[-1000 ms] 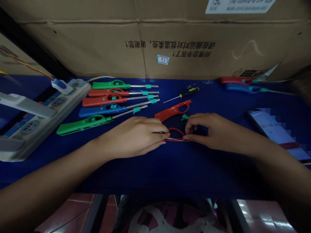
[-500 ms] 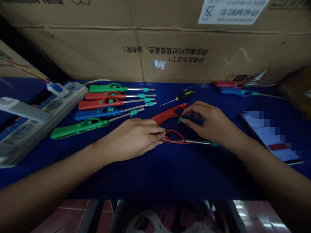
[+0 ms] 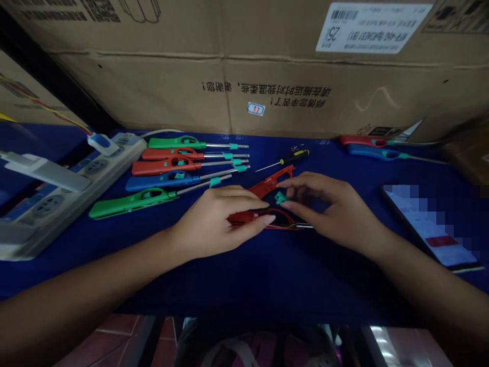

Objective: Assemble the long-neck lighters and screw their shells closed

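My left hand (image 3: 221, 216) is closed around the opened red lighter body (image 3: 282, 211), a long-necked lighter lying with its metal tube to the right. Part of that body is under my left fingers. Between the thumb and fingertips of my right hand (image 3: 328, 201) is a small teal plastic piece (image 3: 280, 198), which looks like a trigger. It hangs just above the lighter's finger loop. The other red half-shell (image 3: 271, 183) lies just behind, partly hidden by my left hand. A black-and-yellow screwdriver (image 3: 292, 157) rests farther back, with tiny screws beside it.
Several long-necked lighters (image 3: 168, 165) in green, red and blue lie in a row at the left, next to a power strip (image 3: 76, 178). A red and a blue lighter (image 3: 374, 152) are at the back right. A phone (image 3: 431, 227) lies at the right; a cardboard box (image 3: 153, 92) stands behind.
My left hand has shifted slightly right, its thumb now lying along the red lighter body. My right hand has brought the teal piece down and nearer to the lighter. The camera view has tilted slightly.
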`<state>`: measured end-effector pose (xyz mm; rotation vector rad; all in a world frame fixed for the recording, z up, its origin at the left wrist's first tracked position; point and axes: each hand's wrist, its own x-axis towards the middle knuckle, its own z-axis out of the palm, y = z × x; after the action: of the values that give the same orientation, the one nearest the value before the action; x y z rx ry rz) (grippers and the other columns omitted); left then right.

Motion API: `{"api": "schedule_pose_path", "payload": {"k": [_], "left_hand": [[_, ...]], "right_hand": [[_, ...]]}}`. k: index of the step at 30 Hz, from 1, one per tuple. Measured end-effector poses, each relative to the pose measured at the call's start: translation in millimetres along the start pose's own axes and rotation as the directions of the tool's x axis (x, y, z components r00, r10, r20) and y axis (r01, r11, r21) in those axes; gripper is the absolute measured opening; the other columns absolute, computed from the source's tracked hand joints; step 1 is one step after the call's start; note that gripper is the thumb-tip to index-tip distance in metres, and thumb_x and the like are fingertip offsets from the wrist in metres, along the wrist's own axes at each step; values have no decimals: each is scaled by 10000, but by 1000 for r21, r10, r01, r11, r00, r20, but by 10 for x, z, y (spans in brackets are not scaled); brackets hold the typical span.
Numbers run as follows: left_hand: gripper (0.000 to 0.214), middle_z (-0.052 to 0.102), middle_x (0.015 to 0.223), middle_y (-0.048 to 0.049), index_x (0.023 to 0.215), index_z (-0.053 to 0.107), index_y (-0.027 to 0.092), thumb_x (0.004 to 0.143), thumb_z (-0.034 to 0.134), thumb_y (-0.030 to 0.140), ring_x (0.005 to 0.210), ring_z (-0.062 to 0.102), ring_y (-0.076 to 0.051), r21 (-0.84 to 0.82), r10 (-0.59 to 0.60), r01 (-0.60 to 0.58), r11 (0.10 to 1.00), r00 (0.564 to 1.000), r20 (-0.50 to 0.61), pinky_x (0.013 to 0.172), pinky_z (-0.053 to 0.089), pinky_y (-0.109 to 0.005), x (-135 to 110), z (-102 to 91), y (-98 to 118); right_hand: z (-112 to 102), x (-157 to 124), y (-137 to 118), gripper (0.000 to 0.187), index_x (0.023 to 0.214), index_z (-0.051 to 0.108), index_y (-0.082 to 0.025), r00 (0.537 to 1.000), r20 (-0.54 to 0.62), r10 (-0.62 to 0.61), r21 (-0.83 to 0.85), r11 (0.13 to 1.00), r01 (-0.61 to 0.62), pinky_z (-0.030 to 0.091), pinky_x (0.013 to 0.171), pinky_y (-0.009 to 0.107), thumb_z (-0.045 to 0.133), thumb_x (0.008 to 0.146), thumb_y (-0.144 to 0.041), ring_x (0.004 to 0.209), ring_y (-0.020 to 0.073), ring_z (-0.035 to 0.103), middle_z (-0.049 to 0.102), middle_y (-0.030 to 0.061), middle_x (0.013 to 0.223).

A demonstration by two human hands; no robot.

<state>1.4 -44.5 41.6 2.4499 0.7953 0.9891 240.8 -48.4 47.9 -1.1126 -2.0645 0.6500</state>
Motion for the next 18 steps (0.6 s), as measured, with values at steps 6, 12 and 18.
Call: {"api": "schedule_pose_path", "payload": {"k": [6, 12, 18], "left_hand": [[201, 706, 718, -12, 771, 742, 158, 935, 664, 245, 630, 616, -106, -176, -211, 209, 962, 978, 7, 583, 483, -216, 33, 89, 54], [196, 715, 753, -22, 774, 726, 153, 932, 665, 252, 687, 643, -122, -162, -220, 219, 962, 975, 13, 645, 497, -228, 38, 81, 10], [172, 724, 783, -21, 857, 732, 167, 963, 629, 254, 752, 638, -142, -35, -108, 109, 993, 993, 39, 720, 503, -273, 19, 53, -36]], "right_hand": [[138, -93, -75, 178, 1122, 664, -213, 958, 7, -288, -132, 949, 286, 569, 744, 297, 641, 948, -184, 831, 157, 671, 713, 58, 990], [81, -94, -69, 134, 1061, 655, -220, 978, 3, -207, -150, 967, 205, 556, 720, 287, 677, 931, -244, 792, 156, 668, 701, 38, 915], [-18, -74, -71, 126, 956, 703, -204, 963, 177, -203, -233, 942, 241, 530, 731, 306, 580, 981, -218, 815, 175, 671, 722, 54, 911]]}}
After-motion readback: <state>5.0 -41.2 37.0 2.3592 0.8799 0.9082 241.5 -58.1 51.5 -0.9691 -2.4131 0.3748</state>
